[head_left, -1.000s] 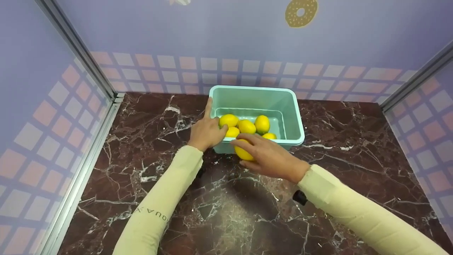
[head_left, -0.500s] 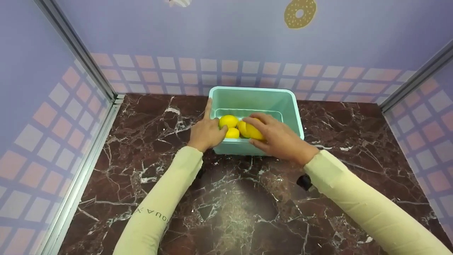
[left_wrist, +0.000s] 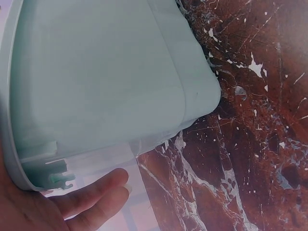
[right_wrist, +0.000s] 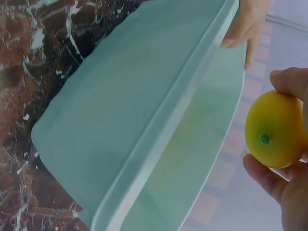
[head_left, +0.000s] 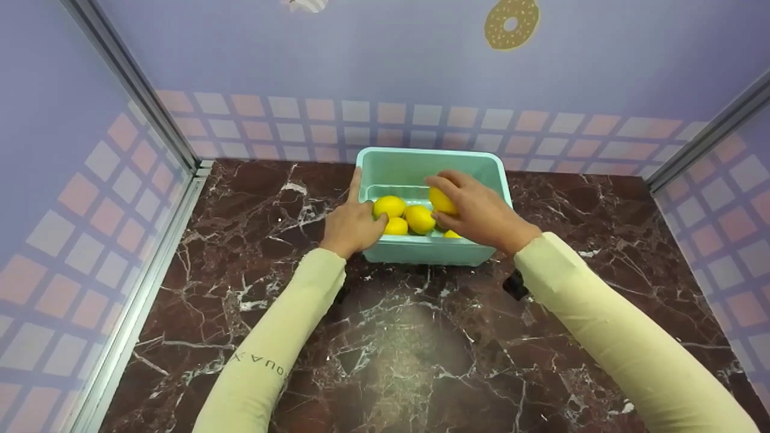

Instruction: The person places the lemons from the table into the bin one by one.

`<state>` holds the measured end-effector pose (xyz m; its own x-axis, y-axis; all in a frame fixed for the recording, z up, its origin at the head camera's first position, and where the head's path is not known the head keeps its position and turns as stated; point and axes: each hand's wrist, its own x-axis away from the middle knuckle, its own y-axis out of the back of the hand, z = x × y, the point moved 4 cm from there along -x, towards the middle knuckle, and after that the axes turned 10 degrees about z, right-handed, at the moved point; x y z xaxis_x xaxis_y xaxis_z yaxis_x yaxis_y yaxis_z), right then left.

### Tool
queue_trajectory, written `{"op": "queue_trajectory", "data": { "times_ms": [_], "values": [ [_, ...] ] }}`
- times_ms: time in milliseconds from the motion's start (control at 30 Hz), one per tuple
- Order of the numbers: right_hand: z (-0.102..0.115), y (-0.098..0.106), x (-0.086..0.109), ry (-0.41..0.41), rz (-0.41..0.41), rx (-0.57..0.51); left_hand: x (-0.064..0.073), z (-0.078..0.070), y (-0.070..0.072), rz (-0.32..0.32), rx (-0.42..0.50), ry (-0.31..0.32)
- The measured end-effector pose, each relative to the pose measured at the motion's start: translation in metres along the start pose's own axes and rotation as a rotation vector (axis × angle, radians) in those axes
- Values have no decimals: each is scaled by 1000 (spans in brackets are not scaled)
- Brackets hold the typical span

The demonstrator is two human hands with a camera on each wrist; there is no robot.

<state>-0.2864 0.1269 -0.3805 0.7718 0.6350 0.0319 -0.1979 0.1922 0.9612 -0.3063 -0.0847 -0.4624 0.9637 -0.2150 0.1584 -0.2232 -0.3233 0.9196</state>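
Observation:
A mint-green plastic bin [head_left: 421, 251] stands near the back wall with several yellow lemons [head_left: 420, 219] in its left and front part. My left hand [head_left: 352, 225] holds the bin's left rim at the front corner, thumb over the inside and index finger stretched along the edge. In the left wrist view, two of its fingers [left_wrist: 98, 197] extend past the outer wall. My right hand [head_left: 484, 210] grips one lemon [right_wrist: 275, 130] between thumb and fingers, above the right half of the bin. Below that hand, another lemon [head_left: 452, 234] is partly covered.
The bin sits on a dark red marbled tabletop [head_left: 385, 361] with white veins. Purple walls with pink and white squares [head_left: 319, 108] close off the back and both sides. A metal rail [head_left: 144, 264] runs along the left edge. A black wrist camera [head_left: 515, 285] hangs under the right sleeve.
My right hand has carried the lemon from in front of the bin's near wall over the rim, up and to the right above the inside. My left hand stays at the left rim.

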Motion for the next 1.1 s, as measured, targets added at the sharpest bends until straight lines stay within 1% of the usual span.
{"op": "queue_trajectory", "data": {
  "times_ms": [233, 533, 667, 833, 1100],
  "values": [
    [-6, 4, -18, -59, 11, 6, 1, 1, 2, 3, 6, 4],
    [-21, 3, -31, -165, 26, -64, 0, 2, 1, -5, 8, 0],
    [-24, 2, -35, -179, 25, -77, -1, 2, 0, -9, 2, 3],
    [-25, 1, -38, -191, 36, -63, -2, 1, -2, -12, 9, 2],
    [-29, 1, -35, -199, 27, -28, -1, 1, -2, -15, 13, 2]
  ]
}}
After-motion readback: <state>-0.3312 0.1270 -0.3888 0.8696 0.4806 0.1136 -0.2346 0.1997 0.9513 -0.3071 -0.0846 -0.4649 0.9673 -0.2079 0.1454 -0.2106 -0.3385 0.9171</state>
